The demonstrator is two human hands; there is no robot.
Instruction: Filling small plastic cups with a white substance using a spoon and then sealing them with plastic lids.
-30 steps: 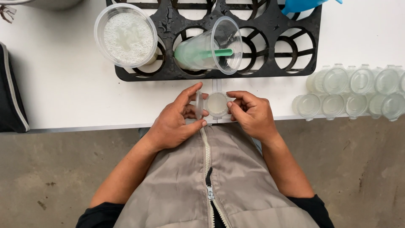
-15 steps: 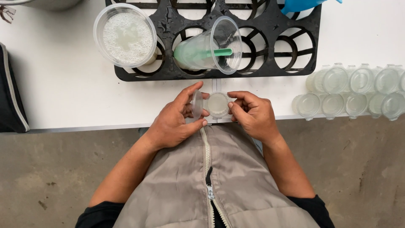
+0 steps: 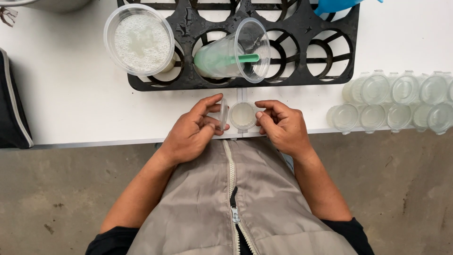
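A small clear plastic cup (image 3: 243, 115) with pale liquid in it stands at the white table's front edge. My right hand (image 3: 281, 126) grips its right side with the fingertips. My left hand (image 3: 193, 131) holds the cup's clear hinged lid (image 3: 223, 114) upright, just left of the cup's rim. Behind them a black plastic rack (image 3: 288, 52) holds a large clear cup of white granules (image 3: 140, 40) and a tilted clear cup with a green spoon (image 3: 236, 53).
Several small lidded clear cups (image 3: 396, 101) are grouped at the right along the table's front edge. A black bag (image 3: 12, 111) lies at the left edge. A blue object (image 3: 335, 4) shows at the top. Below the table is concrete floor.
None of the objects has shifted; my left hand's fingers have moved slightly on the lid.
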